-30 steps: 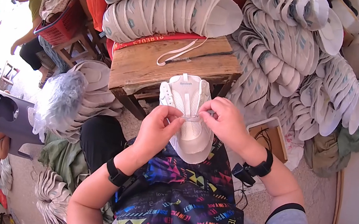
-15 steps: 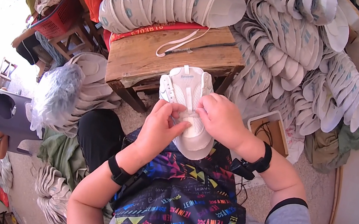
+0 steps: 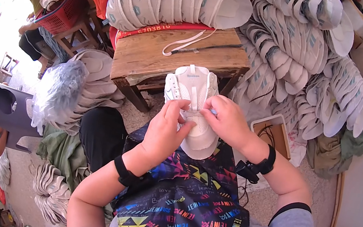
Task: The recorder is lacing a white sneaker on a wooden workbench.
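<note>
Well left of my hands is a clear plastic bag (image 3: 60, 92). My left hand (image 3: 166, 130) is half curled, thumb spread from the index finger, touching the left side of the white shoe (image 3: 196, 120); I can't tell how firmly it grips. The shoe lies between my hands, toe towards me. My right hand (image 3: 226, 121) is nearly closed, fingertips pinched together at the shoe's middle, anything between them too small to tell. Right of that hand sits a tray (image 3: 287, 141).

Wooden bench (image 3: 144, 62), pale lace (image 3: 186, 45) on top
</note>
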Motion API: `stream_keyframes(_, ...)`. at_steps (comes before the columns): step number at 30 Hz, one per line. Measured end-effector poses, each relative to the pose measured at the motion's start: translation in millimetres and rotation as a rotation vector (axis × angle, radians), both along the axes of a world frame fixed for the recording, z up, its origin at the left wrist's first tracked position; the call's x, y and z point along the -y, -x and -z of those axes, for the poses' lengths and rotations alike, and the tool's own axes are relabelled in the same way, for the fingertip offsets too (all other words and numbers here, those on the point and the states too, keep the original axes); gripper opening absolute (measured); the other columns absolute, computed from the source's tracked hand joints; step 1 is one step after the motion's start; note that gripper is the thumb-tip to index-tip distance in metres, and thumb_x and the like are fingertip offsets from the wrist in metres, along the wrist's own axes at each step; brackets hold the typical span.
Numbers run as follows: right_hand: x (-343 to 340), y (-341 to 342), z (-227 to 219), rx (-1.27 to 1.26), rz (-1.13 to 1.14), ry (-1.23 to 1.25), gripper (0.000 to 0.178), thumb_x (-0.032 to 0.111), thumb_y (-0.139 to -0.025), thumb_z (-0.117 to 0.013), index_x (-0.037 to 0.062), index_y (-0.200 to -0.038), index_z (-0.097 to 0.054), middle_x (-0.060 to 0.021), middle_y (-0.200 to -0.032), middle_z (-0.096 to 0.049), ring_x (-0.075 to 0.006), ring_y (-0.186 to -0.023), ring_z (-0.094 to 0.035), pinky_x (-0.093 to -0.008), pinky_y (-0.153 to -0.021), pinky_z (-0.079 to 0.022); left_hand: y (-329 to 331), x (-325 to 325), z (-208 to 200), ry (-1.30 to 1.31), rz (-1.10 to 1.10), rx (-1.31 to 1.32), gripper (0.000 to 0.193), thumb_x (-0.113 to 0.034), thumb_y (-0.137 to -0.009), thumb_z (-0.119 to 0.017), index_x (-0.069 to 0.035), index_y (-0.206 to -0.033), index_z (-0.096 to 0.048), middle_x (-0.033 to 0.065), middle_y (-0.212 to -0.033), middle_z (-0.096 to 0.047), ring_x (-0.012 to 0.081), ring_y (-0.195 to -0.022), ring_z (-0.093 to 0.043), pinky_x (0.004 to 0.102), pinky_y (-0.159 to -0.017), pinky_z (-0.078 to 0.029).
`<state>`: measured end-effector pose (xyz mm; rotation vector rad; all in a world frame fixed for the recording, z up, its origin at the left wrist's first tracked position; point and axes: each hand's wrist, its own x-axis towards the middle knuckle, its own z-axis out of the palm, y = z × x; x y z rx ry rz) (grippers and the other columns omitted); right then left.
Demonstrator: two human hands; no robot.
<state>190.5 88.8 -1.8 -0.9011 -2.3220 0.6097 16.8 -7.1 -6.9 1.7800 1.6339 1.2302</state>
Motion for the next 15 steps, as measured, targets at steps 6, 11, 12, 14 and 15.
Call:
stream_keyframes(6,4.0,11.9,5.0,-0.073,0.011,0.440,0.016,0.017,-0.088,-0.067,0.0016,-0.092,-0.064,-0.0119,-0.082,-0.067,-0.0214,-0.076,-0.066,-0.0312,-0.067,-0.050,5.5,-12.7,11.5,0.024,-0.073,0.060,0.033,-0.002,-0.078,-0.072,-0.002,-0.108,-0.057,0.0074,-0.093,-0.062,0.0164,-0.067,-0.061,0.0319,-0.063,-0.050)
stream_keyframes(11,1.1,12.2,10.4,-0.094,0.006,0.426,0.018,0.020,-0.087,-0.065,0.0026,-0.088,-0.062,-0.0164,-0.082,-0.066,-0.0302,-0.072,-0.065,-0.0383,-0.064,-0.049,8.9,-24.1,-1.3,0.058,0.015,-0.227,0.021,-0.004,-0.085,-0.061,-0.002,-0.104,-0.054,0.0158,-0.096,-0.061,0.0347,-0.075,-0.063,0.0415,-0.067,-0.052)
stream_keyframes(12,1.0,12.0,8.5,-0.094,0.000,0.424,0.018,0.020,-0.087,-0.065,0.0026,-0.088,-0.062,-0.0164,-0.082,-0.066,-0.0302,-0.072,-0.065,-0.0383,-0.064,-0.049,9.1,-22.9,-0.6,0.056,0.009,-0.228,0.021,-0.004,-0.085,-0.061,-0.002,-0.104,-0.054,0.0158,-0.096,-0.061,0.0347,-0.075,-0.063,0.0415,-0.067,-0.052)
stream_keyframes(14,1.2,9.9,2.8,-0.140,-0.072,0.480,0.018,0.020,-0.087,-0.065,0.0026,-0.091,-0.060,-0.0147,-0.082,-0.066,-0.0285,-0.074,-0.065,-0.0382,-0.066,-0.049,10.2,-20.3,2.3,0.028,0.005,-0.398,0.016,-0.003,-0.087,-0.058,-0.003,-0.103,-0.056,0.0175,-0.096,-0.058,0.0387,-0.080,-0.061,0.0422,-0.070,-0.052)
stream_keyframes(15,1.2,7.7,1.1,-0.141,-0.076,0.481,0.018,0.020,-0.087,-0.065,0.0026,-0.091,-0.060,-0.0147,-0.082,-0.066,-0.0285,-0.074,-0.065,-0.0382,-0.066,-0.049,11.4,-14.8,-3.4,0.030,0.001,-0.400,0.016,-0.003,-0.087,-0.058,-0.003,-0.103,-0.056,0.0175,-0.096,-0.058,0.0387,-0.080,-0.061,0.0422,-0.070,-0.052)
